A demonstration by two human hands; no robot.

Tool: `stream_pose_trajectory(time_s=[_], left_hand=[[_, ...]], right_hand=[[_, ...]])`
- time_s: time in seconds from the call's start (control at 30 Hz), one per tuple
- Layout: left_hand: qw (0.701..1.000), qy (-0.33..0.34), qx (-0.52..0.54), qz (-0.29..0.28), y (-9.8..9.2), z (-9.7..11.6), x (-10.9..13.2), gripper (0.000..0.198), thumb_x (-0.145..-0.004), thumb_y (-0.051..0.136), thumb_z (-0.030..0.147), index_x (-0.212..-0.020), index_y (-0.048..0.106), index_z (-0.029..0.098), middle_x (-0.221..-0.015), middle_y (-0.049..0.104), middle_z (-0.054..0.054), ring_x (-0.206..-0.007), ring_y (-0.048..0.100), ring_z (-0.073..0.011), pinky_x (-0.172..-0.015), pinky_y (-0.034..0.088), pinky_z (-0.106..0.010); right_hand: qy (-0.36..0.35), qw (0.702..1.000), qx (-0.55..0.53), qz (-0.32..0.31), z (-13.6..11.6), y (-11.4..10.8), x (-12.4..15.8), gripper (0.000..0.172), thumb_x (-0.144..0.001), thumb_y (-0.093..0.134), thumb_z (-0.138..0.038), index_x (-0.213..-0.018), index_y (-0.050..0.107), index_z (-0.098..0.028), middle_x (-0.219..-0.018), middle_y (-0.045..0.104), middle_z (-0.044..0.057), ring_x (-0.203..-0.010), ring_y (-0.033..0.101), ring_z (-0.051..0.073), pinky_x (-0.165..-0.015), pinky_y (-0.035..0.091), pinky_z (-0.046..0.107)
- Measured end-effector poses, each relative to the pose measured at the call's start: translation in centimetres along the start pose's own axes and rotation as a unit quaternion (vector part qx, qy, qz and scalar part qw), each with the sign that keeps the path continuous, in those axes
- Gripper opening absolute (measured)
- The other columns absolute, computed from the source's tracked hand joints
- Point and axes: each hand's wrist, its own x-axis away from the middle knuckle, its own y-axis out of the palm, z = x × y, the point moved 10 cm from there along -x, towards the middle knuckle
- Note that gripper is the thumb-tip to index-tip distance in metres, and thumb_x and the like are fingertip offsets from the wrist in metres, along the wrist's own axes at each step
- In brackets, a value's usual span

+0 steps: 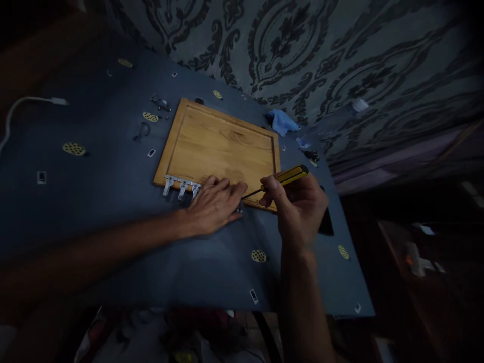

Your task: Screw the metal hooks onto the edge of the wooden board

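A wooden cabinet door panel (227,143) with a raised frame lies on the blue table. Several metal hinges (183,187) sit in a row along its near edge. My left hand (215,204) rests over that edge, fingers bent. Its thumb and forefinger hold down a hinge (239,206), which they mostly hide. In my right hand (298,201) is a screwdriver (289,175) with a yellow and black handle, gripped between thumb and fingers. The shaft slants down to the left, and its tip is at the hinge by my left fingers; the screw there is too small to see.
The blue table (94,201) meets a patterned wall (295,45). Loose metal parts (161,103) lie left of the panel. Beyond its right corner are a blue cloth (283,122) and a clear bottle (340,113). A white cable (34,99) runs along the left.
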Motion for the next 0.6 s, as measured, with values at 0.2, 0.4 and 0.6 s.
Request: stream_pose_trajectory(time_s=[0.2,0.4,0.6], left_hand=[[1.000,-0.007,0.001,0.001,0.0,0.0,0.0,0.044,-0.097,0.071,0.032,-0.130,0.047,0.014,-0.114,0.072,-0.012,-0.115,0.064,-0.0305,-0.094,0.038,-0.040],[1.000,-0.006,0.008,0.007,-0.1,0.0,0.0,0.042,-0.097,0.069,0.031,-0.129,0.047,0.015,-0.114,0.073,-0.012,-0.115,0.064,-0.0303,-0.093,0.039,-0.041],[1.000,-0.007,0.006,-0.010,0.2,0.0,0.0,0.046,-0.098,0.068,0.031,-0.134,0.046,0.012,-0.116,0.072,-0.013,-0.117,0.063,-0.0295,-0.096,0.038,-0.039]], right_hand=[[-0.005,0.998,0.001,-0.069,-0.4,0.7,0.3,0.030,-0.084,0.082,-0.049,-0.098,0.075,-0.022,-0.074,0.071,-0.002,-0.049,0.062,0.011,-0.051,0.059,0.028],[-0.006,0.999,0.013,-0.035,-0.4,1.0,0.3,0.032,-0.076,0.089,-0.046,-0.079,0.067,-0.023,-0.069,0.068,-0.005,-0.045,0.057,0.009,-0.043,0.053,0.023],[-0.003,0.998,0.012,-0.063,-0.6,1.4,0.3,0.030,-0.077,0.088,-0.046,-0.086,0.070,-0.024,-0.072,0.068,-0.005,-0.049,0.060,0.009,-0.049,0.056,0.024]])
